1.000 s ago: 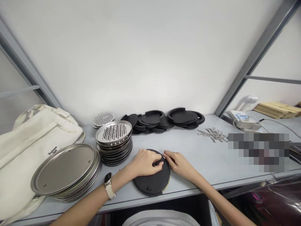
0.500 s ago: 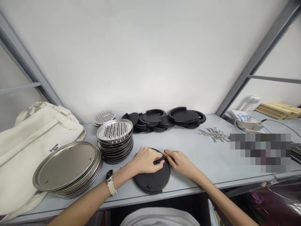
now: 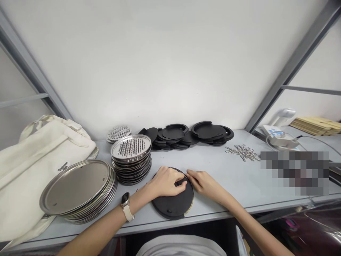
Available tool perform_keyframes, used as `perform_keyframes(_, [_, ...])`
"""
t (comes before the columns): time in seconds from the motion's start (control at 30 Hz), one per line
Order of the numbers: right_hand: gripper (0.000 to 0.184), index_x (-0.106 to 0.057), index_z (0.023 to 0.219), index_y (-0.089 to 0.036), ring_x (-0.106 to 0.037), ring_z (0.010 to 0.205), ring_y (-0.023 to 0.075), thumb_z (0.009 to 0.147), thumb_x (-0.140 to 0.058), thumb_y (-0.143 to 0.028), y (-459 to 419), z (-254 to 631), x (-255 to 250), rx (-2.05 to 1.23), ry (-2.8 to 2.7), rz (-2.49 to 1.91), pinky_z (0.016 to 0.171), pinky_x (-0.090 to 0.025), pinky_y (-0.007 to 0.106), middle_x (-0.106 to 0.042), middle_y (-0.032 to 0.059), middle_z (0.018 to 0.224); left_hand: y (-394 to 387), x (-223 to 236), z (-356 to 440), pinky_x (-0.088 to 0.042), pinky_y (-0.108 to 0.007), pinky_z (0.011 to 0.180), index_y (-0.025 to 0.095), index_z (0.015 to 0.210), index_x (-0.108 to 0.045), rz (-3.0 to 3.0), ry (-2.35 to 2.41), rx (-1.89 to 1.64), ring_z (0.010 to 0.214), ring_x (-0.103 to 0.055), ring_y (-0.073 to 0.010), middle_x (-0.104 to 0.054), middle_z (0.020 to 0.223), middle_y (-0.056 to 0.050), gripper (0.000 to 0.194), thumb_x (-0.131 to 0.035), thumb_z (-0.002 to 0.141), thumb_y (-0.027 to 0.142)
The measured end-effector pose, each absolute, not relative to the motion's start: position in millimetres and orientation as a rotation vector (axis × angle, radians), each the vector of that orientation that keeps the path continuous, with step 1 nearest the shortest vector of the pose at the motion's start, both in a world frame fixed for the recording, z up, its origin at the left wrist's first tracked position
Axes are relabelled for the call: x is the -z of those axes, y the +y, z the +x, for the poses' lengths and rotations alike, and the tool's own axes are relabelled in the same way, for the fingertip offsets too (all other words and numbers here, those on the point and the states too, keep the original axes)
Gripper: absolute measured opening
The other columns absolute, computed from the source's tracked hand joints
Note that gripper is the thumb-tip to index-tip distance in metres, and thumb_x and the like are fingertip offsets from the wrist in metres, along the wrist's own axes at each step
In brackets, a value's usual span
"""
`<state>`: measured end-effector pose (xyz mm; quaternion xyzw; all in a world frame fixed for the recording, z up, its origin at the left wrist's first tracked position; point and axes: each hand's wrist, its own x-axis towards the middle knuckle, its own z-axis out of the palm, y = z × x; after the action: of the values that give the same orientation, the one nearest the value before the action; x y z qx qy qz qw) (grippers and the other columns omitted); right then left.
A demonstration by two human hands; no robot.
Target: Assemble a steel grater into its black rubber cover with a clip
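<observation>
A round black disc [image 3: 173, 206] lies near the front edge of the table, with a thin yellow line along its lower right rim. My left hand [image 3: 166, 183] rests over its upper part, fingers curled round it and the thumb beside a dark gap in the disc. At the upper right rim, my right hand [image 3: 202, 183] pinches a small metal clip [image 3: 185, 175], mostly hidden by the fingertips. Both hands meet at this spot, nearly touching.
To the left stand a stack of round metal trays [image 3: 77, 185], a stack topped by a grater plate [image 3: 130, 147] and a cream cloth bag [image 3: 34, 163]. Black round holders [image 3: 173, 133] lie along the wall. Wire clips [image 3: 243, 153] are heaped to the right.
The view has shifted very slightly. Both hands keep the same hold at the disc's rim, with no clear movement of the disc or clip.
</observation>
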<state>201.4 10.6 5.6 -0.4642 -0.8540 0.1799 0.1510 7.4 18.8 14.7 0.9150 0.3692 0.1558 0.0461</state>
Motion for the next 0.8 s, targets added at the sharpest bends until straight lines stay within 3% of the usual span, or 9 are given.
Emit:
perform_keyframes(0.3, [0.024,-0.042,0.075,-0.021,-0.046,0.051,0.0142,0.095,-0.030,-0.025,10.3,203.8,-7.3,-0.480,-2.490,-1.334,0.055,-0.028,0.024,-0.051,-0.0002,0.060,18.9,-11.6,7.7,-0.014,-0.028,0.050,0.017,0.058,-0.043,2.755,1.153,-0.503,0.048,-0.037,-0.0099,-0.052,0.055,0.002,0.032,-0.050,0.082,0.037])
perform_keyframes(0.47, [0.024,-0.039,0.073,-0.022,-0.041,0.049,0.0132,0.095,-0.031,-0.025,9.7,205.1,-5.8,-0.517,-2.462,-1.327,0.053,-0.026,0.024,-0.045,-0.0025,0.056,18.6,-13.3,8.8,-0.014,-0.028,0.050,0.017,0.058,-0.045,2.726,1.162,-0.500,0.047,-0.037,-0.0099,-0.051,0.054,0.002,0.031,-0.050,0.082,0.037])
perform_keyframes(0.67, [0.025,-0.034,0.069,-0.022,-0.034,0.045,0.0120,0.094,-0.032,-0.023,5.2,203.1,-9.9,-0.517,-2.416,-1.379,0.051,-0.023,0.024,-0.039,-0.0042,0.053,16.6,-13.7,10.6,-0.015,-0.027,0.050,0.018,0.060,-0.047,2.686,1.177,-0.510,0.048,-0.039,-0.0099,-0.052,0.055,0.002,0.028,-0.050,0.081,0.035])
perform_keyframes(0.8, [0.025,-0.034,0.068,-0.022,-0.036,0.045,0.0121,0.093,-0.032,-0.023,2.4,201.2,-9.6,-0.490,-2.397,-1.420,0.050,-0.023,0.024,-0.043,-0.0032,0.053,15.6,-13.9,11.0,-0.017,-0.027,0.051,0.018,0.061,-0.047,2.674,1.176,-0.514,0.049,-0.042,-0.0101,-0.055,0.057,0.002,0.029,-0.050,0.082,0.037])
